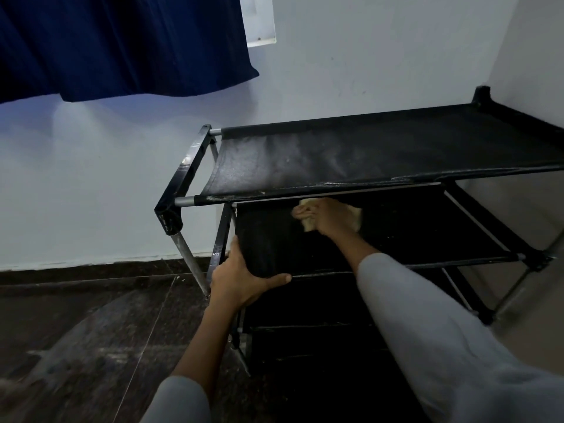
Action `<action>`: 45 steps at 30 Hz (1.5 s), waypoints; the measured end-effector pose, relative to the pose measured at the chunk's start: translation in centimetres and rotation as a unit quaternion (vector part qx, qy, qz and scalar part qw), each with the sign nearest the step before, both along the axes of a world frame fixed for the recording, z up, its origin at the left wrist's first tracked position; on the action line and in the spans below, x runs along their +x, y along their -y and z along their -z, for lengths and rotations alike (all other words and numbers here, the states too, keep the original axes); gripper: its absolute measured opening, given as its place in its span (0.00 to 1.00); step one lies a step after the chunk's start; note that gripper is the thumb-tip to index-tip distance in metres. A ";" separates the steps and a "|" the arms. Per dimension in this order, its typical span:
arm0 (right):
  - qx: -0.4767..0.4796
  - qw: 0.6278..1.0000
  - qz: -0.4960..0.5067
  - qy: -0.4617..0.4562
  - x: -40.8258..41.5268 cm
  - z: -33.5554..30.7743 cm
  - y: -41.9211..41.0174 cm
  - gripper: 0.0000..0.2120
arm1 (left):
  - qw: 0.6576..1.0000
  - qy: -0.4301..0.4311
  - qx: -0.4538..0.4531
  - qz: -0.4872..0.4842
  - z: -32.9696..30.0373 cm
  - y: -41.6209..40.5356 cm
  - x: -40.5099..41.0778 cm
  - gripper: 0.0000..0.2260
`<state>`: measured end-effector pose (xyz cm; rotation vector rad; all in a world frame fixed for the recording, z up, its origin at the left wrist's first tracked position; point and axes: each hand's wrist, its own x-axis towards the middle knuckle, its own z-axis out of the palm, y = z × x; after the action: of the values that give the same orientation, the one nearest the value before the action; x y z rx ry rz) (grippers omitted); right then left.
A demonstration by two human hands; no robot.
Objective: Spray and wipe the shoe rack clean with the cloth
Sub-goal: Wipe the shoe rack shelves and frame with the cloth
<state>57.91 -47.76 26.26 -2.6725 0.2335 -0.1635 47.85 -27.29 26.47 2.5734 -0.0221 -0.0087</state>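
While the left hand (241,280) clamps the front corner of the shoe rack (381,154)'s second shelf (396,236), the right hand (328,218) bunches the cloth (308,224) against it; wiping is underway, and next should sweep rightward along the fabric

Two bare hands, left hand (241,277) and right hand (328,219), no rings, watch or gloves showing. Forearms bare up from the wrists. Light grey sleeves (427,325) pushed back partway along both arms, plain soft fabric, loosely wrinkled, without cuffs, buttons, print or markings visible.
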 end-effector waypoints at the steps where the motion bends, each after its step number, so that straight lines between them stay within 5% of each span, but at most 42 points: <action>1: 0.013 0.999 -0.050 0.001 -0.5 -0.4 -2.2 0.14 | 1.000 -0.006 0.013 -0.009 0.0 0.1 0.1 0.60; 6: -0.049 0.975 -0.218 0.014 -1.9 -1.0 -11.5 0.14 | 0.999 -0.019 0.038 -0.014 0.2 0.1 0.3 0.63; 11: -0.065 0.961 -0.268 -0.008 -3.7 -1.3 -6.0 0.18 | 0.999 -0.039 0.033 -0.008 0.1 0.1 0.5 0.65; 15: -0.072 0.970 -0.225 -0.066 -5.8 -1.3 1.9 0.20 | 0.997 -0.068 0.027 -0.002 0.1 -0.2 0.7 0.63; 19: -0.106 0.983 -0.081 -0.125 -6.9 -1.6 10.9 0.21 | 0.997 -0.075 0.002 0.019 0.3 -0.5 0.9 0.66; 23: -0.110 0.983 -0.013 -0.147 -6.7 -2.3 11.2 0.18 | 0.998 -0.046 0.015 0.036 0.7 -0.6 0.9 0.63; 34: -0.079 0.962 -0.254 -0.055 -7.7 -2.5 -8.1 0.19 | 0.997 -0.035 0.053 0.041 1.4 -0.5 1.3 0.66; 40: -0.076 0.961 -0.252 -0.091 -8.6 -2.3 -1.6 0.18 | 0.998 -0.051 0.029 0.028 1.6 -0.8 1.3 0.65; 45: -0.094 0.980 -0.119 -0.130 -10.3 -2.2 9.8 0.17 | 0.993 -0.094 -0.065 0.021 1.2 -0.9 1.7 0.70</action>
<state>47.60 -57.54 28.50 -2.8781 -0.0262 0.2524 49.58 -26.36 25.28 2.4313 -0.0061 -0.2564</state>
